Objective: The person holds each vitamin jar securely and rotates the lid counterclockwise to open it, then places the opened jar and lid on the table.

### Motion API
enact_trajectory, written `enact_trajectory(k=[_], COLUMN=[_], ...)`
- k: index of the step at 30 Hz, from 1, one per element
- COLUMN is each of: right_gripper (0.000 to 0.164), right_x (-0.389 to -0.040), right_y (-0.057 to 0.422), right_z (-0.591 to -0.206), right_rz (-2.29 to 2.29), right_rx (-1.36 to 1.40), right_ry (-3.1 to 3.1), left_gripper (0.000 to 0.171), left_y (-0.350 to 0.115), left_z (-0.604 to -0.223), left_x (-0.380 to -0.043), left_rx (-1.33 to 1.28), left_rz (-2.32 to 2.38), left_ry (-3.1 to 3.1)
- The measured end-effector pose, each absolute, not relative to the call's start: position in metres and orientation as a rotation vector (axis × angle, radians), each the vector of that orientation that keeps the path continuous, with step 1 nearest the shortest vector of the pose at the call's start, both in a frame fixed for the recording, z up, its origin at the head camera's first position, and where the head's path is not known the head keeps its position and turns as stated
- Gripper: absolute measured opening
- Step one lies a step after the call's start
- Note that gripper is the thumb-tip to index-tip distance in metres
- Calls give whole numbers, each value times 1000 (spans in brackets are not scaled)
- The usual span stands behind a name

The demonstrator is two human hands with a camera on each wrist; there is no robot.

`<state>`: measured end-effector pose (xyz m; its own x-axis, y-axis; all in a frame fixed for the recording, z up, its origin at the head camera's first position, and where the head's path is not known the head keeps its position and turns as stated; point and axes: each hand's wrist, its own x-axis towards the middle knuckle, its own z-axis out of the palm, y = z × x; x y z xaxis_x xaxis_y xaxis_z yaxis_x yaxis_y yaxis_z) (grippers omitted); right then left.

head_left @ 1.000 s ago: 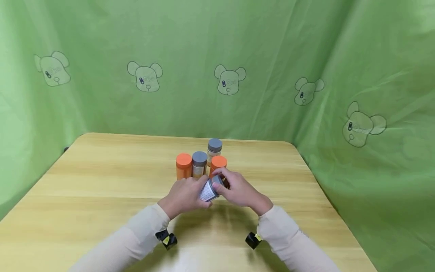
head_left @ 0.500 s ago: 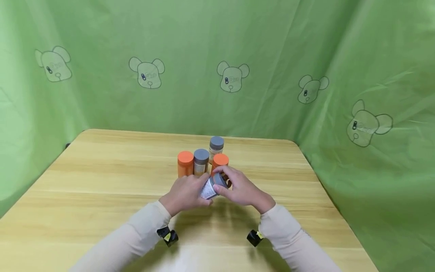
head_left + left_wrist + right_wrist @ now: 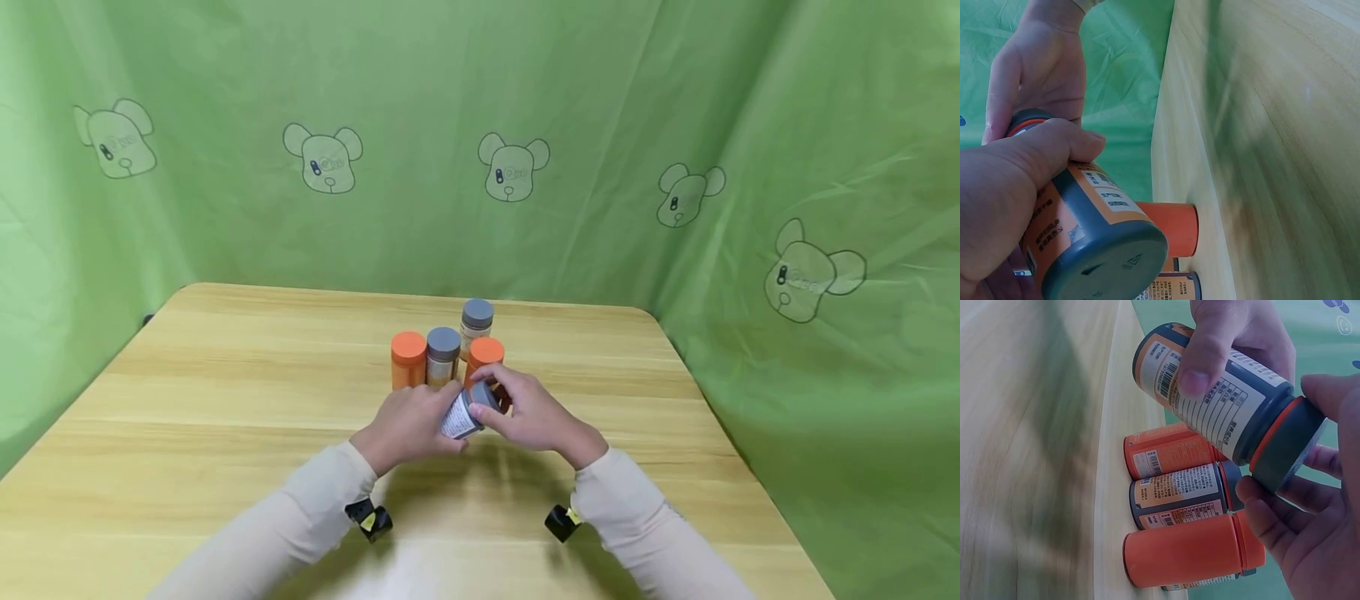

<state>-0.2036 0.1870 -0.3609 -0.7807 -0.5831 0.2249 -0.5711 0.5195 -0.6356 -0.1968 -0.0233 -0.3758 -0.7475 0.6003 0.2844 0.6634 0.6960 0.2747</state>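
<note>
A dark grey bottle (image 3: pixel 459 419) with an orange and white label is held at a tilt above the table, between both hands. My left hand (image 3: pixel 408 427) grips its body, the thumb lying across the label in the right wrist view. Around the grey cap (image 3: pixel 1290 445) curl the fingers and thumb of my right hand (image 3: pixel 534 417). A thin orange-red ring shows between cap and bottle shoulder. The bottle's flat base (image 3: pixel 1110 265) faces the left wrist camera. Part of the body is hidden behind the left hand's fingers.
Just beyond the hands stand an orange bottle (image 3: pixel 408 362), a grey-capped bottle (image 3: pixel 442 350) and a second orange bottle (image 3: pixel 487 351). Another grey-capped bottle (image 3: pixel 477 317) is behind them. Green curtain (image 3: pixel 420 242) surrounds the wooden table (image 3: pixel 247 375).
The head view has tilted slightly, so the table and bottles sit a little differently in it. Both hands keep their hold on the bottle and its cap, with hardly any visible movement.
</note>
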Motion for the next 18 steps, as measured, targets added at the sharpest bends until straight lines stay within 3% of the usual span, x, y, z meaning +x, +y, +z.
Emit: enact_trajectory(k=[18], right_gripper=[35], right_x=[-203], right_y=[190], right_z=[-360], right_rz=[-1142], right_rx=[-1037], right_ry=[2722], left_gripper=[57], left_y=[-23], left_z=[-376], left_x=[-196], left_rx=[-1028], left_rz=[-535], left_ry=[-2719])
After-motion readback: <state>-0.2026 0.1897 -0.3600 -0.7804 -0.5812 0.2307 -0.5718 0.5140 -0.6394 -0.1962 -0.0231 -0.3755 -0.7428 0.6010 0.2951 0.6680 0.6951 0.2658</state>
